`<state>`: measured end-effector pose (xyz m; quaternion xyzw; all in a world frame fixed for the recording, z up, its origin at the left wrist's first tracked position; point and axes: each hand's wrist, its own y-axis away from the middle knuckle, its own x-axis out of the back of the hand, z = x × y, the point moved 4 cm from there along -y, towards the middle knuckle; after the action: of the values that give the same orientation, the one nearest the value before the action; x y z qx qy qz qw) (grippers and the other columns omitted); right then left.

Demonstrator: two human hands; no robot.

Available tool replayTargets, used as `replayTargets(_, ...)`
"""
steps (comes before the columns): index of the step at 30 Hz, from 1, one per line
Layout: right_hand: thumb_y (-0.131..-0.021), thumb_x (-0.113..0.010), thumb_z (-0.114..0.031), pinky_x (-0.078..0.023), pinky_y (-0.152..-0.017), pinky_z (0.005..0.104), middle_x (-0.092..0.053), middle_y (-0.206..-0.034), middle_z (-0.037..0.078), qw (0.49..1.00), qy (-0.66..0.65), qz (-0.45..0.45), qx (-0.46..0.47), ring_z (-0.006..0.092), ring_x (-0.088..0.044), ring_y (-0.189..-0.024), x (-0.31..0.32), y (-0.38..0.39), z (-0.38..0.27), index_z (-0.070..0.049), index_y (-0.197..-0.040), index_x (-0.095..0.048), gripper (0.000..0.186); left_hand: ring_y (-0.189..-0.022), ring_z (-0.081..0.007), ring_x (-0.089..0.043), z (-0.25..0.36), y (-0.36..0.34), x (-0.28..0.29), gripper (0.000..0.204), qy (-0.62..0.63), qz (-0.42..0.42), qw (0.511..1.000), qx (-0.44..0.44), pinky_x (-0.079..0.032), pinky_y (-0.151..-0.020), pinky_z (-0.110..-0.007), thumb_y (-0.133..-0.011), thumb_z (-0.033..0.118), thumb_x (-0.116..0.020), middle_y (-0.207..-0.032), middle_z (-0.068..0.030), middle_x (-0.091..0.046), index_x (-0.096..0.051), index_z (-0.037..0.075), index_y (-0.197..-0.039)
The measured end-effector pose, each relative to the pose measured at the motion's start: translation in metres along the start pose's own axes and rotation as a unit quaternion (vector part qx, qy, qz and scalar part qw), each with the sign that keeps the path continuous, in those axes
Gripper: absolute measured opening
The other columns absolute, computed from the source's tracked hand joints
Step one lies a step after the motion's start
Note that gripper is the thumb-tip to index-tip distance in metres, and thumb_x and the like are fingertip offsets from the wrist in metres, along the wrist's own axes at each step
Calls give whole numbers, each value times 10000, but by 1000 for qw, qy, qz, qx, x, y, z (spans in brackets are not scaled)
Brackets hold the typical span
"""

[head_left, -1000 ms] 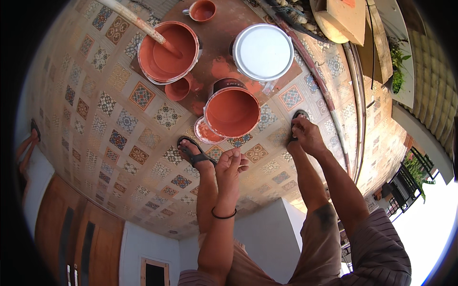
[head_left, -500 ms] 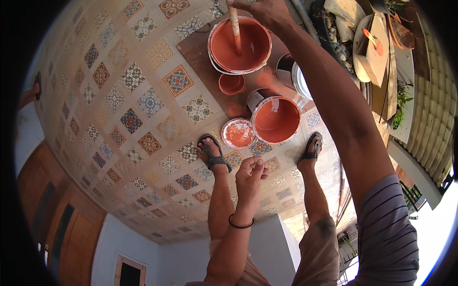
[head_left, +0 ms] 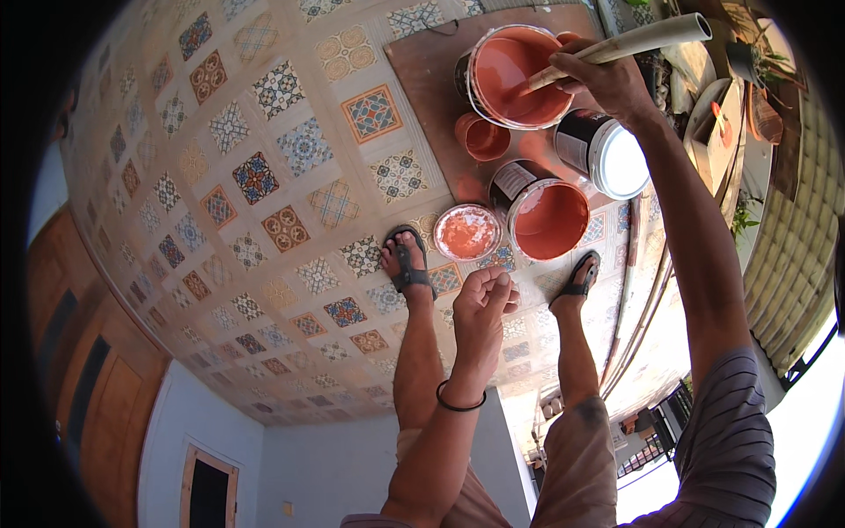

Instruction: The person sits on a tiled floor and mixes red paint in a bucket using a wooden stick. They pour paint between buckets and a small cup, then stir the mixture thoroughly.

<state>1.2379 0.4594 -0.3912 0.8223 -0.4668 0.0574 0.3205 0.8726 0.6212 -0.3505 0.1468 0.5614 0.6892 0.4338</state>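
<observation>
My right hand (head_left: 607, 81) is wrapped round a pale hollow stick (head_left: 647, 40). The stick leans up to the right, its open end showing, while its lower tip dips into orange-red paint in a large bucket (head_left: 475, 84). Over the floor in front of my body, my left hand (head_left: 482, 304) is closed in a loose curl; nothing shows in its fingers. A small paint-stained cup (head_left: 484, 138) stands just below the bucket. Nearer to me are an open paint can (head_left: 515, 180) with orange-red paint inside and a round paint-smeared lid (head_left: 467, 232).
A dark can with a white top (head_left: 621, 165) is at the right. Several vessels rest on a brown, paint-stained board (head_left: 427, 75) over the patterned tile floor (head_left: 264, 229). My sandalled feet flank the near can. Planks and a paint-marked brush (head_left: 720, 123) lie at far right.
The stick has gone from nearly upright to leaning right, its tip still in the paint. My right hand has come lower and nearer. The view has shifted; my left hand stays curled.
</observation>
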Motion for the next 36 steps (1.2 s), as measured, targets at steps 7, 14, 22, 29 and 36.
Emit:
replayTargets(7,-1064,-708,-232,-692,-790,321,-799,-1113,115,980,86,45,172,191,-796,-1008,4,33,18,3,-1224,-756,289,-938,-130,-677,-5,-1,-3,308,6,-5,1000,5,-561,-856,-297,-1086,266,-718,-1048,-38,-703,-651,17,-1253)
replayTargets(14,-1045,-733,-195,-665,-782,285,-785,-1102,117,987,107,45,110,164,-784,-939,9,50,32,17,-1184,-763,256,-942,-145,-696,-18,2,-6,323,-8,-6,1000,2,-565,-843,-305,-1086,277,-715,-1069,-52,-700,-667,15,-1269)
replayTargets(22,-1043,-727,-201,-658,-878,310,-790,-1022,119,989,-101,103,25,184,-796,-976,-18,64,20,30,-1191,-744,275,-942,-133,-684,-29,7,-10,318,-10,-7,1000,3,-549,-847,-301,-1082,291,-721,-1047,-36,-702,-666,30,-1256)
replayTargets(29,-1051,-709,-215,-654,-871,327,-806,-1021,153,977,-31,190,89,209,-816,-928,4,111,9,25,-1191,-743,280,-928,-130,-685,-37,8,-10,355,-22,-10,1000,-2,-558,-855,-296,-1083,307,-722,-1031,-45,-716,-650,6,-1257)
replayTargets(36,-995,-732,-152,-681,-889,392,-774,-1060,234,922,-224,307,68,338,-817,-906,25,144,62,95,-1195,-697,320,-946,-145,-685,-50,11,-8,329,-37,-2,999,9,-560,-855,-317,-1087,313,-713,-1062,-47,-689,-666,28,-1246)
